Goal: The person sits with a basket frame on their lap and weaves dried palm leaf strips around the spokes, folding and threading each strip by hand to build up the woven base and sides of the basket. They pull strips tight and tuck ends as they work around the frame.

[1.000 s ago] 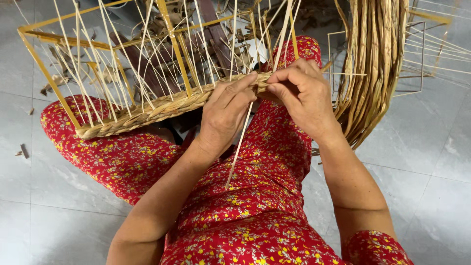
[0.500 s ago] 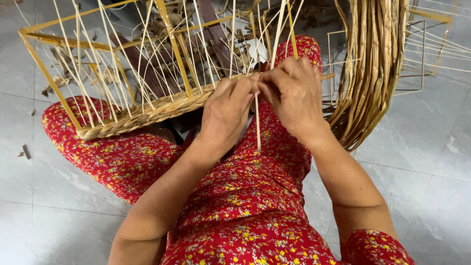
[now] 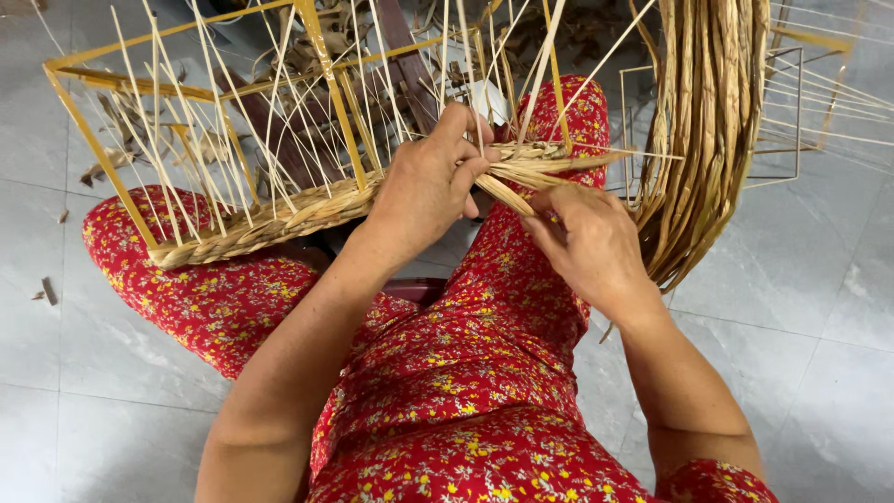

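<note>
Woven piece: one yellow wire-framed basket with a plaited straw rim [image 3: 270, 219], tilted across the lap, thin pale upright stakes too many to count.
Strand: one flat dried straw strand [image 3: 507, 196], at the rim's right end, between both hands.
Left hand [image 3: 428, 191]: grip clenched over the rim and stakes.
Right hand [image 3: 591, 247]: grip pinching the strand's lower end.
Bundle: one hanging sheaf of dried straw [image 3: 703, 130], just right of the hands.
Floor: grey tiled floor [image 3: 819, 307], two spare wire frames [image 3: 792, 102] at upper right.

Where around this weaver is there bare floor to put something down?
Bare grey tiled floor lies right of the hanging reed bundle, and more left of the red-clad knee. Crowded: the basket frame, where both hands work.
</note>
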